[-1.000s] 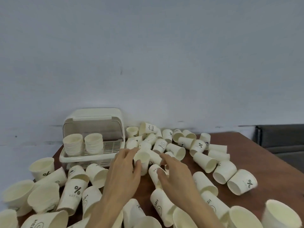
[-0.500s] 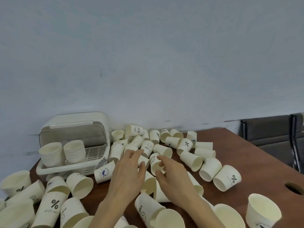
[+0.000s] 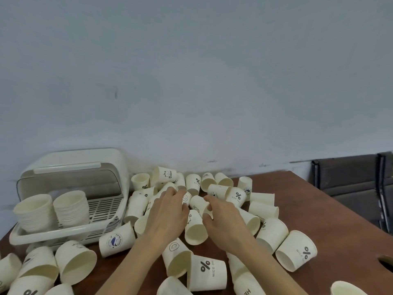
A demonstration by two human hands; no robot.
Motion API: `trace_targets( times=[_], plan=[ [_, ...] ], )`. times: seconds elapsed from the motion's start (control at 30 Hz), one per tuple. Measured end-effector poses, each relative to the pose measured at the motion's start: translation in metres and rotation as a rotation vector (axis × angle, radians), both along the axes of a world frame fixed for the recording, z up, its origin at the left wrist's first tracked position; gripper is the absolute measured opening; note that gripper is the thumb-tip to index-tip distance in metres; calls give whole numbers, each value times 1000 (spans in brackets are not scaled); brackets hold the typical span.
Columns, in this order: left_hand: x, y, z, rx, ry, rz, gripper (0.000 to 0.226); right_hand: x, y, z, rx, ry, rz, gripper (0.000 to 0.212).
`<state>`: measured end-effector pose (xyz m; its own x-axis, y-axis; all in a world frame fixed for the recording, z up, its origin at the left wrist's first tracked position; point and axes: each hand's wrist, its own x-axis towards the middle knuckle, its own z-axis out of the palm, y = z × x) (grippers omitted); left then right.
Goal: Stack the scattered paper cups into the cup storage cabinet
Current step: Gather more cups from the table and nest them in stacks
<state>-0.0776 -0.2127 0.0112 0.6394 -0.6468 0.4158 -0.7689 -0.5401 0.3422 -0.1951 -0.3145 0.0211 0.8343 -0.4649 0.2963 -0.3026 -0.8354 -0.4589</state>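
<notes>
Many cream paper cups (image 3: 295,250) lie scattered on their sides across the brown table (image 3: 331,213). The white cup storage cabinet (image 3: 72,167) stands at the left with its lid raised. It holds two cup stacks, one at the left (image 3: 35,213) and one beside it (image 3: 71,207). My left hand (image 3: 168,211) reaches into the middle of the pile, its fingers fairly straight and touching a smiley-print cup (image 3: 186,198). My right hand (image 3: 223,218) is just beside it, with fingers and thumb curled round the end of a lying cup (image 3: 197,204).
Cups crowd the near edge, among them a "NICE DAY" cup (image 3: 207,273) and a whale-print cup (image 3: 117,241) in front of the cabinet. Dark chairs (image 3: 350,188) stand beyond the table's right side. A grey wall runs behind the table. A hole (image 3: 387,260) shows near the right edge.
Both hands have reached farther back into the pile, staying close together. The view has swung right, so the cabinet now sits nearer the left edge.
</notes>
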Motion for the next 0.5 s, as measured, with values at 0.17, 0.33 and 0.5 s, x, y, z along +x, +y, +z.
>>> trace_targets(
  times=[0.17, 0.33, 0.5],
  plan=[
    [31, -24, -6, 92, -1, 39, 36, 21, -33, -11, 24, 106, -67, 33],
    [79, -53, -22, 268, -47, 139, 31, 48, -62, -25, 17, 210, -119, 37],
    [131, -76, -31, 278, 61, 287, 30, 76, -87, -38, 1, 264, -171, 31]
  ],
)
